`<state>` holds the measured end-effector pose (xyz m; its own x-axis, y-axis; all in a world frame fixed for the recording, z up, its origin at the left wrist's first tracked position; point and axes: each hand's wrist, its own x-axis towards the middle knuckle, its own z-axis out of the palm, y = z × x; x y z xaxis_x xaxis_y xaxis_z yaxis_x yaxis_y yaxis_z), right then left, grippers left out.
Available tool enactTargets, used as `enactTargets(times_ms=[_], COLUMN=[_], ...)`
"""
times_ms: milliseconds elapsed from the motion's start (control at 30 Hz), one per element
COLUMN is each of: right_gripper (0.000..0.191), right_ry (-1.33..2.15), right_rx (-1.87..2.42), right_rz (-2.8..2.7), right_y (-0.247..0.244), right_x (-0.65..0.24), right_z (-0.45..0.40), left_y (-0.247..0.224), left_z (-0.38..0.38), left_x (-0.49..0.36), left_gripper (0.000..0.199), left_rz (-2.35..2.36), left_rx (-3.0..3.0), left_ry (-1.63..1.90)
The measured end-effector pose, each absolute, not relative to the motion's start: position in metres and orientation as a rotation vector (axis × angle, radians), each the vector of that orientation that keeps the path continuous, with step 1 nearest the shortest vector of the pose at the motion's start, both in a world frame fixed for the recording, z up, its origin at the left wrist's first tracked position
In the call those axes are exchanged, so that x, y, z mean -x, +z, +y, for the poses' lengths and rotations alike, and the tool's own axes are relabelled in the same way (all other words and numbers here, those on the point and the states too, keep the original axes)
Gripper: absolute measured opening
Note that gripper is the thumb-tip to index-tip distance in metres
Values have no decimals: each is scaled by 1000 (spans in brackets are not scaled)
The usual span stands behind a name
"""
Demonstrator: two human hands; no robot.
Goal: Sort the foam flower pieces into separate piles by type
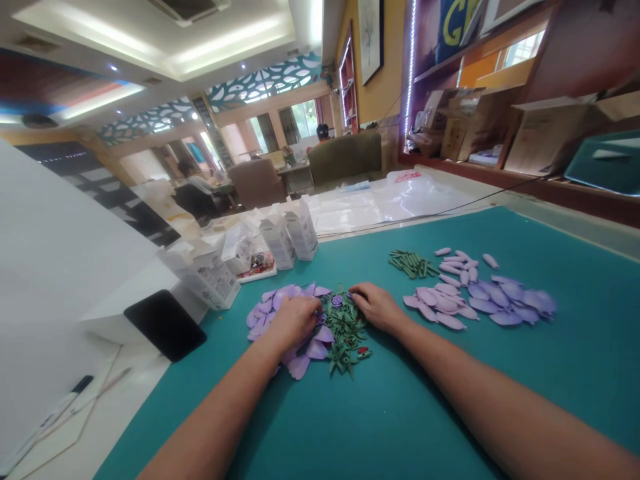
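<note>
My left hand point(296, 320) rests over a pile of purple petal-shaped pieces point(299, 365), its fingers curled in; whatever they hold, if anything, is hidden. To the right of it lies a heap of green leafy pieces point(345, 327) with a few red bits among them. A small round purple piece point(337, 301) sits at the top of this heap, between both hands. My right hand point(375, 305) reaches the heap's right edge, fingers bent together at the green pieces. I cannot make out what its fingertips grip.
Right of my hands lie green sticks point(413, 264), pale pink pieces point(440, 305) and more purple petals point(513, 300) on the teal mat point(400, 413). White boxes point(301, 230) stand at the back left, near a black tablet-like slab point(165, 325). People sit far behind.
</note>
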<state>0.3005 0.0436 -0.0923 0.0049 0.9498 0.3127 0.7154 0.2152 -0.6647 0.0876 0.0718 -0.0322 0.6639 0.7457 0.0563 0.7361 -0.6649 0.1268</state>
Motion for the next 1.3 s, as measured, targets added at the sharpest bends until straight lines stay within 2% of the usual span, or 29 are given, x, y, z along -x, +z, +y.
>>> enactTargets(times_ms=[367, 467, 600, 767, 933, 1167, 1300], right_gripper=[26, 26, 25, 26, 27, 27, 27], right_ry=[427, 429, 427, 429, 431, 407, 409], right_rx=[1589, 1586, 1587, 1613, 1613, 1604, 1613], right_rz=[-1775, -1774, -1780, -1788, -1792, -1811, -1826], right_y=[-91, -90, -89, -88, -89, -90, -89], right_x=[-300, -300, -300, -300, -300, -300, -300], right_z=[43, 42, 42, 41, 41, 41, 40], left_y=[-24, -19, -15, -18, -15, -13, -14], left_z=[91, 97, 105, 98, 63, 34, 32], left_x=[-72, -60, -37, -29, -56, -72, -71], left_gripper=[22, 28, 21, 12, 12, 38, 31], left_rz=[1277, 1324, 1478, 1564, 1192, 1007, 985], left_rx=[-2259, -2200, -2243, -2414, -2654, -2894, -2987], left_ry=[425, 500, 542, 416, 147, -127, -194])
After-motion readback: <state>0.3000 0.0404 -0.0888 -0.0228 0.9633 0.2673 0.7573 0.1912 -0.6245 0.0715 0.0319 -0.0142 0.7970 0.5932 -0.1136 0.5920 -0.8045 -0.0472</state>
